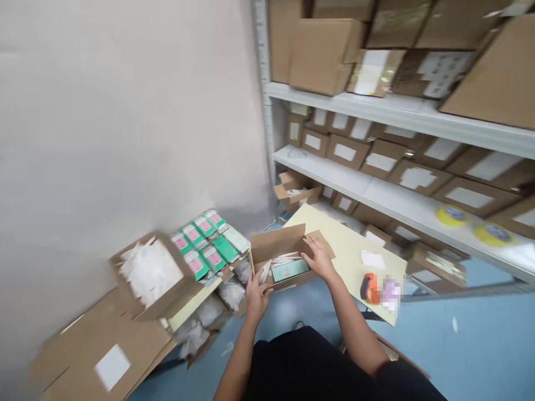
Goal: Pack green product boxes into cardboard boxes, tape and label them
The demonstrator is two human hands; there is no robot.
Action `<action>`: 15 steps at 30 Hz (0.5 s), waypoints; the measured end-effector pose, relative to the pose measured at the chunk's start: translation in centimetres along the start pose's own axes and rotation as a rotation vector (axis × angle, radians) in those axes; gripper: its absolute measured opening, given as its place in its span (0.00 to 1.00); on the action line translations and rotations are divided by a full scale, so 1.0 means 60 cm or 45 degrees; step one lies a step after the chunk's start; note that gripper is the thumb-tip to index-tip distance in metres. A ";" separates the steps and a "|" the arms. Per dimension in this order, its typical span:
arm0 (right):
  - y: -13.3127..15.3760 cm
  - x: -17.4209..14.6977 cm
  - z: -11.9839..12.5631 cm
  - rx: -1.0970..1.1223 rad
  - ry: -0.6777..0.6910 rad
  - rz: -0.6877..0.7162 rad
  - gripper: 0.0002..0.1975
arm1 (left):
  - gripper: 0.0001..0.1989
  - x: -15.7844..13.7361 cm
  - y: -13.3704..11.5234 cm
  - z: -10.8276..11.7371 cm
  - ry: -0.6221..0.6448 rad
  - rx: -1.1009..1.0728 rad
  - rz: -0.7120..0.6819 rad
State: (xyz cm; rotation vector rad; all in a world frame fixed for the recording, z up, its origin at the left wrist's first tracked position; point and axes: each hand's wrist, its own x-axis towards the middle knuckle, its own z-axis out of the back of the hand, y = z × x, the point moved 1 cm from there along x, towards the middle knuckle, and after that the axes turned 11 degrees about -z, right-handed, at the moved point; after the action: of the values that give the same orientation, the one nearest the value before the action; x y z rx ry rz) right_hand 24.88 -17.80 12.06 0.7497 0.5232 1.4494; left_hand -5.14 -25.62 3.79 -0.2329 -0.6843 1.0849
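Observation:
An open cardboard box [273, 245] is in front of me at the near edge of the pale table, its flaps raised or folded outward. Inside it lie a slim green carton [291, 270] and several whitish packets [281, 259]. My left hand [257, 296] grips the box's near left corner, thumb toward the inside. At the right end, my right hand [320, 259] holds the box by its side wall and flap, fingers bent over the edge. The underside of the box is hidden.
Left of the box stand rows of green cartons [213, 257] and a tilted box of white packets [151, 270]. Flattened cardboard [137, 342] lies lower left. An orange tape dispenser [370, 288] sits on the table [346, 245]. Shelves [334, 170] hold boxes and yellow tape rolls [452, 215].

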 end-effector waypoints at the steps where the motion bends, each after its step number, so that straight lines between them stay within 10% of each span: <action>1: -0.026 -0.002 0.031 -0.004 -0.045 -0.041 0.28 | 0.08 0.031 -0.013 -0.020 0.036 -0.018 -0.042; 7: -0.153 -0.036 0.159 0.004 -0.281 -0.340 0.31 | 0.06 0.188 -0.074 -0.117 0.258 -0.157 -0.267; 15: -0.235 -0.052 0.215 -0.080 -0.492 -0.615 0.31 | 0.07 0.353 -0.085 -0.241 0.540 -0.288 -0.488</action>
State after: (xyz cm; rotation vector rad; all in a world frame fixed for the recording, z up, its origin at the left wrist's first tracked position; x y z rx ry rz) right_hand 43.65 -22.16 10.11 0.7665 0.3264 0.8427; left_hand 13.56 -7.39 3.53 -0.4894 -0.4425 0.5634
